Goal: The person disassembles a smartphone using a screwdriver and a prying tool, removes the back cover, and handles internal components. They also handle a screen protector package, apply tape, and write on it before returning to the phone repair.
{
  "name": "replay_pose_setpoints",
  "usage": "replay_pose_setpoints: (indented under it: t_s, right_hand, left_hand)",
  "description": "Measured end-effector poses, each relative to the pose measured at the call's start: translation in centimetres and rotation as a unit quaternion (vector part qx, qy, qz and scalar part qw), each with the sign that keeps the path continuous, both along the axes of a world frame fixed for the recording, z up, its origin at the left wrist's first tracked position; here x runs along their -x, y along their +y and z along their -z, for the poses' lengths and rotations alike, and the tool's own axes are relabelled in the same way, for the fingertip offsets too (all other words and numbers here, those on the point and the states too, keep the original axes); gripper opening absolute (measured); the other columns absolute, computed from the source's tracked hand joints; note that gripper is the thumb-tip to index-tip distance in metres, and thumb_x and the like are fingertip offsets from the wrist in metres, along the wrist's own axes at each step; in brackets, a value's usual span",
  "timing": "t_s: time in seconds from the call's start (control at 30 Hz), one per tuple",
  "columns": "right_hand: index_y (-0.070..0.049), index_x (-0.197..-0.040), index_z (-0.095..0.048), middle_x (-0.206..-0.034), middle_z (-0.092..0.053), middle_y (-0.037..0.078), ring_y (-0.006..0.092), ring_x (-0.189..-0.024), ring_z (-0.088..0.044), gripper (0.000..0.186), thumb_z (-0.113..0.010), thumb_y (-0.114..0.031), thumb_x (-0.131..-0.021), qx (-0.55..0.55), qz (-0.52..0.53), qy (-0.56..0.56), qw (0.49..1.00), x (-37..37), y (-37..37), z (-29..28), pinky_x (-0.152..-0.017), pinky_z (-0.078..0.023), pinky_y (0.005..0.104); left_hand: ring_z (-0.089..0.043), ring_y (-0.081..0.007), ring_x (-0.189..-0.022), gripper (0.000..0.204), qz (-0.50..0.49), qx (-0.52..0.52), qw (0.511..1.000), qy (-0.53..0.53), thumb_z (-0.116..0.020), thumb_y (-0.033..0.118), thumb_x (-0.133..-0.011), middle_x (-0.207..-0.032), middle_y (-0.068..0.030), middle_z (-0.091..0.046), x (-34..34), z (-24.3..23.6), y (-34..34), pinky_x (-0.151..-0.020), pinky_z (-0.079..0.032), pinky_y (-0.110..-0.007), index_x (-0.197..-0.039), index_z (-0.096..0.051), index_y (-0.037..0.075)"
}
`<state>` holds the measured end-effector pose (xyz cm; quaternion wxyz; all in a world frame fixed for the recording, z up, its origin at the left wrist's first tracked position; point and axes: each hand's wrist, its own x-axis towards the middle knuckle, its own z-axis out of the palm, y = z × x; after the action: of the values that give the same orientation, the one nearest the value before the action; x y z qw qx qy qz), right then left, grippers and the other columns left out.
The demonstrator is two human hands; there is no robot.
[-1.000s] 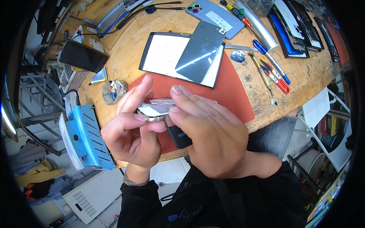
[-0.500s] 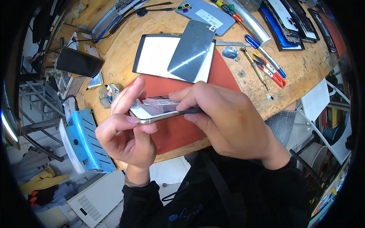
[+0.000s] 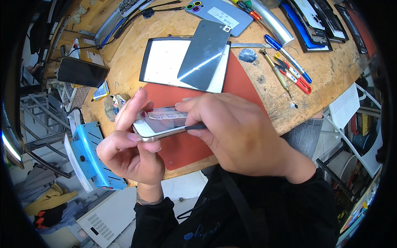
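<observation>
A white-fronted phone point(image 3: 159, 124) with a handwritten label on its screen is held tilted above the red mat. My left hand point(image 3: 134, 144) grips its home-button end between thumb and fingers. Closed round a thin black pry tool point(image 3: 195, 127), my right hand point(image 3: 235, 128) presses that tool to the phone's near side edge. Most of the tool is hidden inside the right hand, whose fingertips also rest on the screen's far end. Behind the hands, a dark phone back panel point(image 3: 205, 53) lies across a white-lined tray point(image 3: 162, 62).
The red mat point(image 3: 188, 151) covers the bench's near part. At right lie a blue pen point(image 3: 287, 58), red-handled tweezers point(image 3: 298, 80) and a screwdriver point(image 3: 276, 72). A blue-grey phone point(image 3: 219, 16) is at the back. A black phone point(image 3: 82, 71) and a blue box-shaped device point(image 3: 99, 155) stand left.
Both hands have shifted slightly left with the phone. Its screen now faces up a little more, and the tool stays at its near edge.
</observation>
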<state>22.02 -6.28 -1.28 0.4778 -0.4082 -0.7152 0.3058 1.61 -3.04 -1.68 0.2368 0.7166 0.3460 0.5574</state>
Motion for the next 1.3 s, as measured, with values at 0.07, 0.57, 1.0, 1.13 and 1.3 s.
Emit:
replay_pose_setpoints:
  t_s: [0.07, 0.57, 1.0, 1.13, 1.3]
  right_hand:
    - [0.001, -0.104, -0.056, -0.111, -0.072, 0.022, 0.0386, -0.102, -0.072, 0.021, -0.069, 0.001, -0.087, -0.083, 0.082, -0.029, 0.993, 1.5, -0.3, 0.6, -0.085, -0.060, 0.0450]
    - [0.003, -0.110, -0.054, -0.113, -0.071, 0.026, 0.0418, -0.103, -0.072, 0.025, -0.069, -0.003, -0.090, -0.150, 0.229, -0.066, 0.960, 5.0, -1.1, 2.0, -0.088, -0.059, 0.0478]
    - [0.002, -0.100, -0.057, -0.108, -0.072, 0.022, 0.0383, -0.102, -0.073, 0.022, -0.073, 0.004, -0.085, 0.078, 0.057, -0.029, 0.995, -1.0, -1.7, 1.0, -0.084, -0.059, 0.0427]
    - [0.002, -0.100, -0.057, -0.109, -0.072, 0.022, 0.0381, -0.103, -0.072, 0.021, -0.072, 0.005, -0.085, 0.008, 0.097, -0.029, 0.995, 0.1, -1.8, 1.9, -0.084, -0.059, 0.0427]
    - [0.001, -0.100, -0.057, -0.110, -0.072, 0.021, 0.0381, -0.103, -0.072, 0.020, -0.071, 0.003, -0.087, 0.042, 0.074, -0.001, 0.996, 0.1, -1.9, 1.6, -0.085, -0.058, 0.0420]
  left_hand:
    - [-0.066, -0.0408, -0.119, 0.048, -0.013, 0.011, 1.000, -0.007, -0.074, 0.036, -0.096, -0.123, -0.0396, -0.064, -0.1, 0.1, -0.1, -0.090, -0.060, -0.046, -0.104, -0.035, 0.009]
    - [-0.062, -0.0478, -0.125, 0.036, -0.026, 0.020, 0.999, 0.031, -0.066, 0.033, -0.102, -0.132, -0.0418, -0.058, -0.5, -0.7, -0.8, -0.098, -0.058, -0.048, -0.108, -0.038, 0.009]
    - [-0.059, -0.0483, -0.129, 0.041, 0.000, 0.022, 1.000, 0.008, -0.070, 0.025, -0.099, -0.127, -0.0496, -0.055, -0.4, -0.9, -0.7, -0.097, -0.059, -0.048, -0.104, -0.034, 0.008]
    - [-0.056, -0.0499, -0.131, 0.033, -0.001, 0.016, 1.000, 0.006, -0.067, 0.024, -0.101, -0.131, -0.0489, -0.053, -0.6, -0.8, -0.5, -0.100, -0.057, -0.052, -0.104, -0.037, 0.009]
    - [-0.052, -0.0525, -0.135, 0.028, 0.008, 0.020, 1.000, 0.008, -0.065, 0.022, -0.101, -0.134, -0.0493, -0.050, -0.5, -0.8, -0.6, -0.102, -0.054, -0.056, -0.104, -0.039, 0.011]
